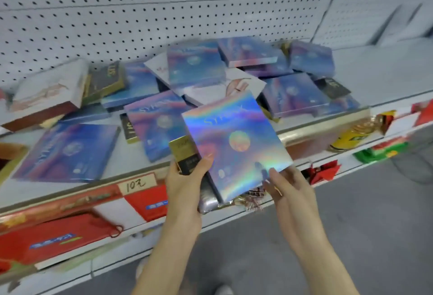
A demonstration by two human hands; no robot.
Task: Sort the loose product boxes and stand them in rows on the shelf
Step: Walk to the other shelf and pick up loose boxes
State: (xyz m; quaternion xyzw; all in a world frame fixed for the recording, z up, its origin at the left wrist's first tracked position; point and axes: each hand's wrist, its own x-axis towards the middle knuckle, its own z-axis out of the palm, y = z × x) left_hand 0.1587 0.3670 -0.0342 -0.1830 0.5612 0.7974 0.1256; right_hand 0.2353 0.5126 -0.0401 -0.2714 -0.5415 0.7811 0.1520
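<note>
A flat holographic box [234,144] is held tilted in front of the shelf [386,79]. My left hand [185,184] grips its left edge together with a small gold and black box [185,154]. My right hand [288,189] holds the big box's lower right corner, fingers under it. Several more holographic boxes [70,152] lie flat and jumbled across the shelf. Among them are white boxes with a pink picture [46,91] and black and gold boxes [105,79].
A white pegboard [164,13] backs the shelf. A price tag reading 10 [137,185] is on the shelf's front rail. Red packages [58,238] and a yellow tin [351,135] lie on the shelf below. Grey floor [375,224] is at right.
</note>
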